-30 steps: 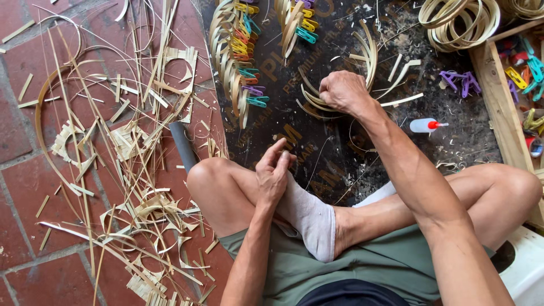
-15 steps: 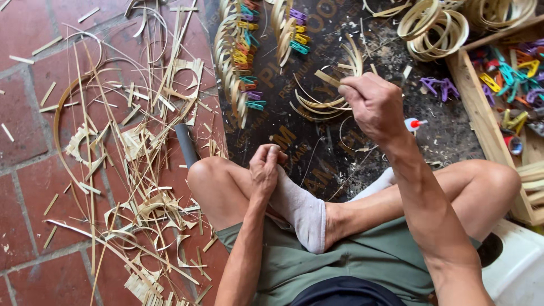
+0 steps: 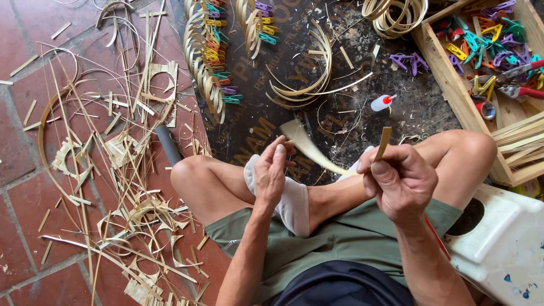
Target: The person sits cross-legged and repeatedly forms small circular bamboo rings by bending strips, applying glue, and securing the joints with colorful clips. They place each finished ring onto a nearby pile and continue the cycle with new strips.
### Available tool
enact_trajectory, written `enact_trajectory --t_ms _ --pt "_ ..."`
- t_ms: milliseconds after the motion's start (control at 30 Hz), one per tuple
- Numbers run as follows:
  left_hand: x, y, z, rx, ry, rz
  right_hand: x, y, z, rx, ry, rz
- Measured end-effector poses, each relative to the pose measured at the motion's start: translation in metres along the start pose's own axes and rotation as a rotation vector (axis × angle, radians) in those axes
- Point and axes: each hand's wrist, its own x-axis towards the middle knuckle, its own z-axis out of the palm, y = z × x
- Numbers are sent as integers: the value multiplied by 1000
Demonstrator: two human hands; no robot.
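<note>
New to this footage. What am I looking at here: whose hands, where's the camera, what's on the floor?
One view only: a camera worn on a person's head, looking down at their own crossed legs and bare hands. No machine. The right hand grips a thin bamboo strip, which curves across to the left hand; that hand rests by the white sock. The person sits on a dark mat, where bent strip bundles lie, some pinned with coloured clips, beside a small glue bottle. A wooden box of clips stands at the right. Strip offcuts litter the red tiles.
</note>
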Motion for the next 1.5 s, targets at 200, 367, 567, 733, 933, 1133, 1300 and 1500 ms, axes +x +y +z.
enact_trajectory --t_ms 200,367,567,733,933,1133,1300,1500 --pt "-6 3 10 -482 -1 -155 -25 28 -23 305 43 112" --pt "-14 17 -2 -806 -203 -17 -12 47 -39 437 -20 177" --pt "-45 19 -31 -518 -354 41 7 91 -38 405 -277 376" --pt "-54 8 -62 -228 -344 -142 15 124 -28 115 -543 563" --pt "-52 3 -76 120 -353 -16 20 147 -2 14 -694 621" --pt "-47 4 -75 211 -364 -172 24 154 0 -121 -783 603" --pt "-45 3 -72 255 -387 -235 25 157 -3 -154 -809 606" --pt "-44 4 -69 296 -389 -256 26 158 -4 -195 -810 606"
